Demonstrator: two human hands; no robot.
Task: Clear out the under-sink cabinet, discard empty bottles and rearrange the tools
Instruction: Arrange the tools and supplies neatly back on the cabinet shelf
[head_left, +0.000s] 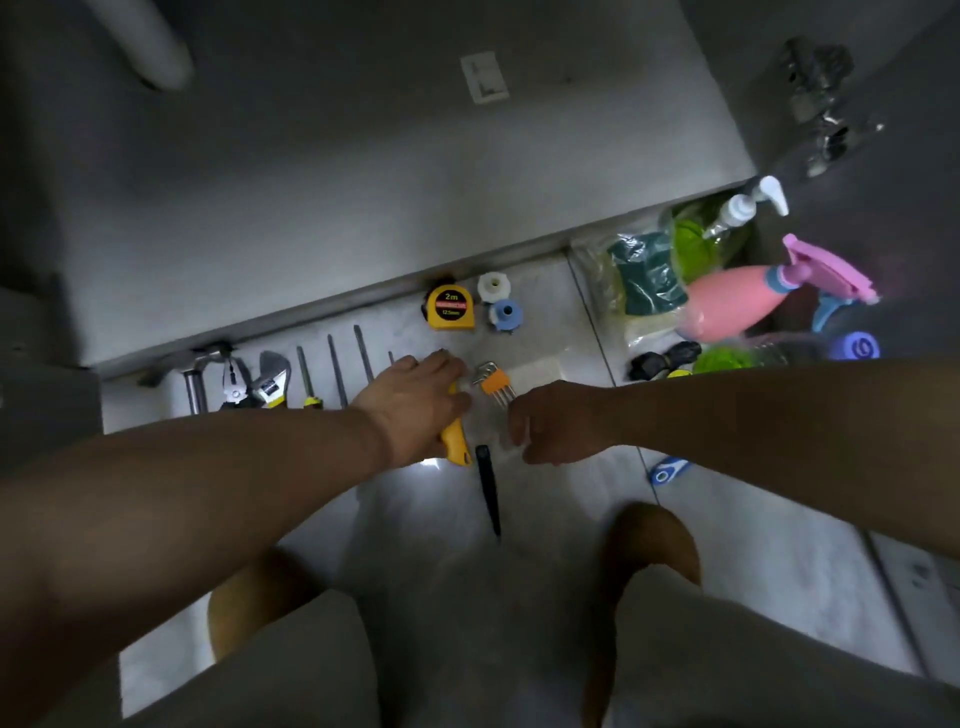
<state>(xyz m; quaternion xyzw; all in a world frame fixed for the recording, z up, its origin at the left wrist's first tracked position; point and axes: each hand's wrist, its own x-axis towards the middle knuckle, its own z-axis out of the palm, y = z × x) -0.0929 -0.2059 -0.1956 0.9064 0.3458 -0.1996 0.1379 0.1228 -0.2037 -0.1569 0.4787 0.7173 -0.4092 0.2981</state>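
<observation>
On the floor (545, 322), along the cabinet (363, 182) foot, lay a row: hammer (195, 384) leftmost, then pliers (232, 382), wrench (271, 382) and screwdrivers (336, 371). Right of them sat the tape (450, 307), with two fittings (505, 314) just beside it. Nearer the person lay hex keys (493, 387), with a cutter (456, 441) to their left and a spike (490, 488) before them. Bottles (727, 306) were clustered far right.

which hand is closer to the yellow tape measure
Left. The left hand holds the yellow knife just below the tape measure, fingertips pointing toward it. The right hand is curled farther off, lower in the view and to the right.
</observation>
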